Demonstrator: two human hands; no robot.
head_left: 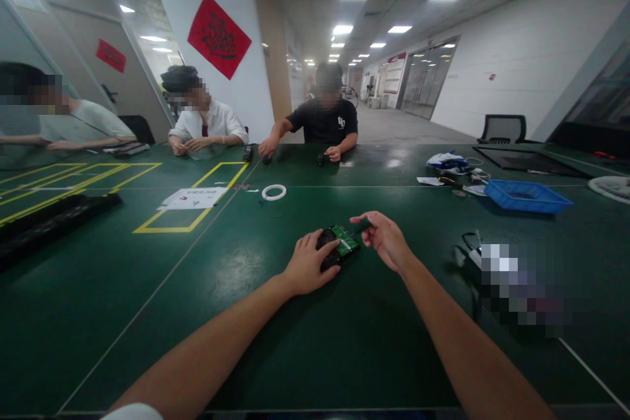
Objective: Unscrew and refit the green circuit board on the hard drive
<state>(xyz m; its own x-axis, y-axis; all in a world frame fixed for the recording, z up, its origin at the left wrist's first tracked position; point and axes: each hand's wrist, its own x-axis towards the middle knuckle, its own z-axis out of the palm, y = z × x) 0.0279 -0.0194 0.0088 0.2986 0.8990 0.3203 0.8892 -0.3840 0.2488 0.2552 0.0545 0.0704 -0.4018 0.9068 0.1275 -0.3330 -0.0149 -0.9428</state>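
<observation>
A hard drive (347, 243) lies flat on the green table, with its green circuit board facing up and its dark casing partly covered by my fingers. Across its left side rests my left hand (309, 265), fingers spread over the casing and thumb along the near edge, gripping it against the tabletop. My right hand (386, 239) is just right of the drive, closed around the dark handle of what looks like a small screwdriver (363, 226). Its thin tip points down-left at the board; whether it touches a screw is too small to tell.
A white ring (273, 193) and a paper sheet (193, 198) lie beyond my left hand. To the right are a blue tray (529, 197), cables (455, 163) and a blurred object (512, 282). A long black part (54, 223) sits left. Several people sit across the table.
</observation>
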